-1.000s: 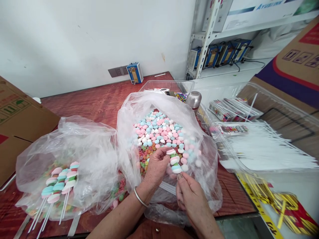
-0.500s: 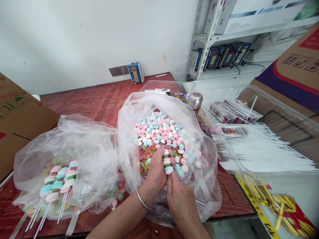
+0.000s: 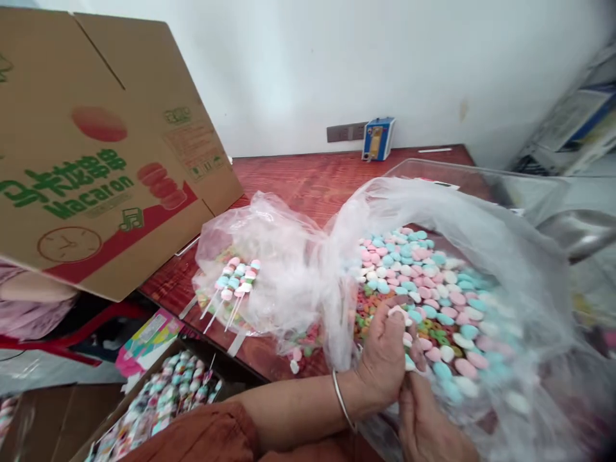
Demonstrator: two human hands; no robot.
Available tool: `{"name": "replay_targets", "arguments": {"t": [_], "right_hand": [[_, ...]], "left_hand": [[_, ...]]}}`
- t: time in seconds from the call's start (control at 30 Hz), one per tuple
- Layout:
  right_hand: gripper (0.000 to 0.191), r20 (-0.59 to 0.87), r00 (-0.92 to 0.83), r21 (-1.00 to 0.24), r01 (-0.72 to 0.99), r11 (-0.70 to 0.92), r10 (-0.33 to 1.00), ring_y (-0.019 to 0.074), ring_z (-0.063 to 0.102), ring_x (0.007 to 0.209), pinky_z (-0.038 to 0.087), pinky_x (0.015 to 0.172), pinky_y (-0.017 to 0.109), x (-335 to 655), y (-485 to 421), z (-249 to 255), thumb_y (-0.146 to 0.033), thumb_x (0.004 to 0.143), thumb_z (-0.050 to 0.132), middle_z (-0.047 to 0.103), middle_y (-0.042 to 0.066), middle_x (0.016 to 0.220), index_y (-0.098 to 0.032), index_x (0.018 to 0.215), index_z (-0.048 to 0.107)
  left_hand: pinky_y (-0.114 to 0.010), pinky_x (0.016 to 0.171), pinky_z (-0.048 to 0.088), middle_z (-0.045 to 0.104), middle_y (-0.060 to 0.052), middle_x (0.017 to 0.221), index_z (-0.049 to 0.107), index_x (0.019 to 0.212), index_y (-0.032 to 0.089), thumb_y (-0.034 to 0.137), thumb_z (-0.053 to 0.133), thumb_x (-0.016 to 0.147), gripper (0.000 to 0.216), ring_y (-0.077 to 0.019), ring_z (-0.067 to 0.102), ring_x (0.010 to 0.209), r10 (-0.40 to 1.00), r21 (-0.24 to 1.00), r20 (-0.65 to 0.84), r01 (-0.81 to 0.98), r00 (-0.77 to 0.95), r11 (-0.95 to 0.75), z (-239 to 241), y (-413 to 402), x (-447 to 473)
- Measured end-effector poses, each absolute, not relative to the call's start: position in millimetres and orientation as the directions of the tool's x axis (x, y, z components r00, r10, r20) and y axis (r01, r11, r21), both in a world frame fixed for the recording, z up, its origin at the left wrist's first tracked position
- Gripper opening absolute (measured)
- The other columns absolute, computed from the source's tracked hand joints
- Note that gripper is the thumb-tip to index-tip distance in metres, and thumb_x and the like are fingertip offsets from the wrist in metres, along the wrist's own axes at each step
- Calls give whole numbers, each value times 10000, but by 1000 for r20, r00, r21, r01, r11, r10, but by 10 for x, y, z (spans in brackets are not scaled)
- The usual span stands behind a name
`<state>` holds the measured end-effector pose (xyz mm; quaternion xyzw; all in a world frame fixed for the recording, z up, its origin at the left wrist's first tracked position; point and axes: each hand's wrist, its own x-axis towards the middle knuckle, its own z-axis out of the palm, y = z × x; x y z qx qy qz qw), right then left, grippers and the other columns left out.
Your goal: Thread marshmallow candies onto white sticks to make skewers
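My left hand [image 3: 385,356], with a silver bangle at the wrist, is closed round a candy skewer [image 3: 408,340] of white, pink and blue pieces. My right hand [image 3: 428,410] is closed at the skewer's lower end; its grip on the stick is hidden. Both hands are over an open clear plastic bag [image 3: 491,205]. Inside the bag lie pink, blue and white candies [image 3: 423,269] and small coloured rings [image 3: 436,332]. To the left, several finished skewers [image 3: 235,279] with white sticks rest on another plastic bag [image 3: 283,256].
A large cardboard box [image 3: 110,141] stands at left on the red wooden table [image 3: 289,176]. Below the table edge is a carton of wrapped skewers [image 3: 168,391]. A person's arm [image 3: 36,295] shows at far left. A metal bottle [image 3: 580,234] and clear bin [image 3: 433,167] are at right.
The view has swung left, bringing the cardboard box, the carton of skewers and the person's arm into sight. Both hands stay closed on the skewer over the bag.
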<state>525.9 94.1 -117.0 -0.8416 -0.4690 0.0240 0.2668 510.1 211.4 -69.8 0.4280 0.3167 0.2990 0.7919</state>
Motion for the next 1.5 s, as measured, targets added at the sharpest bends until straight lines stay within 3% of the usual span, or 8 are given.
{"name": "replay_targets", "arguments": {"t": [0.17, 0.27, 0.47, 0.73, 0.83, 1.13, 1.3, 1.5], "right_hand": [[383, 172, 415, -704, 686, -184, 893, 233, 678, 739, 495, 636, 306, 5225, 1222, -712, -344, 995, 298, 710, 69, 824, -245, 1117, 647], [332, 137, 487, -655, 698, -290, 862, 213, 647, 805, 456, 677, 288, 5408, 1145, -556, -366, 992, 352, 688, 58, 867, -228, 978, 654], [168, -4, 522, -273, 820, -503, 853, 221, 611, 794, 384, 644, 299, 5458, 752, -819, -240, 928, 484, 636, 47, 852, -212, 822, 611], [194, 90, 528, -275, 828, -488, 844, 227, 582, 841, 396, 734, 314, 5306, 842, -1067, -169, 949, 479, 623, 48, 852, -199, 799, 597], [223, 197, 530, -341, 826, -449, 825, 222, 580, 818, 395, 730, 314, 5341, 779, -1054, -184, 967, 439, 632, 50, 844, -198, 836, 619], [187, 440, 500, -396, 854, -338, 746, 201, 581, 823, 397, 747, 294, 5353, 663, -905, -209, 989, 436, 649, 44, 872, -191, 970, 622], [220, 462, 488, -357, 867, -348, 741, 210, 554, 764, 370, 710, 319, 5328, 695, -854, -179, 981, 425, 620, 45, 776, -185, 875, 618], [167, 526, 574, -424, 816, -392, 627, 203, 612, 761, 406, 705, 314, 5280, 673, -730, -245, 972, 510, 687, 59, 820, -192, 964, 668]], "left_hand": [[-236, 501, 423, 622, -5, 800, 520, 1301, 235, 479, 568, 874, 495, -102, 489, 534, 835, 945, -110, -203, 539, 255, -366, 2476, 4502], [-219, 488, 389, 632, -9, 883, 488, 1328, 265, 402, 581, 889, 469, -84, 466, 540, 940, 984, 178, -58, 292, -169, -130, 3130, 3903], [-407, 873, 445, 674, -83, 1077, 658, 1065, 193, 357, 586, 846, 283, -286, 585, 1122, 808, 435, 556, 760, 195, -483, -390, 4392, 2840], [-476, 1080, 364, 627, -95, 1277, 659, 1143, 180, 340, 550, 918, 296, -294, 518, 1280, 640, 312, 713, 688, 286, -655, -505, 3989, 3002], [-356, 906, 495, 713, -50, 1000, 693, 1043, 179, 280, 566, 917, 205, -195, 655, 976, 656, 474, 701, 505, 281, -722, -334, 3385, 3400], [-248, 631, 517, 716, -20, 805, 640, 1159, 164, 335, 694, 815, 388, -139, 651, 669, 605, 994, -109, 105, 789, 43, -646, 2349, 4361], [-228, 624, 518, 697, -6, 703, 628, 965, 159, 365, 690, 837, 251, -122, 649, 641, 523, 926, -184, -32, 832, 376, -698, 2316, 4509], [-232, 657, 567, 731, -19, 740, 709, 863, 176, 254, 678, 864, 83, -124, 688, 658, 582, 954, -99, -89, 807, 285, -637, 2369, 4370]]}}
